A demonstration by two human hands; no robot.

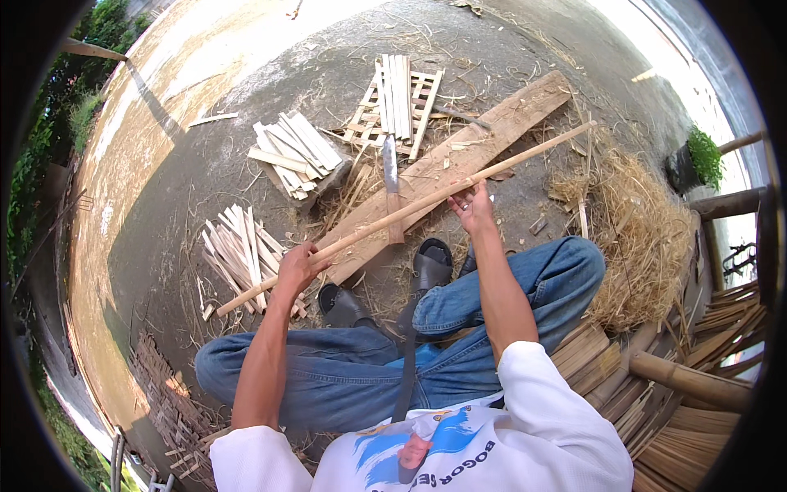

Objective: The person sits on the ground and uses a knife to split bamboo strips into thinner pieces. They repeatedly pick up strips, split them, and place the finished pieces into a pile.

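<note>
A long, pale bamboo strip (pixel 406 211) runs slantwise above the ground, from lower left to upper right, held at two places. The left hand (pixel 297 266) grips it near the lower end, fingers clamped around it; the right hand (pixel 471 205) holds it further up, fingers closed on it. Beneath it lies a wooden plank (pixel 484 139), with a big knife (pixel 391 184) resting across the plank. Bundles of split slats (pixel 242 250) lie on the concrete ground (pixel 205 172), and a heap of shavings (pixel 639 221) sits to the right.
</note>
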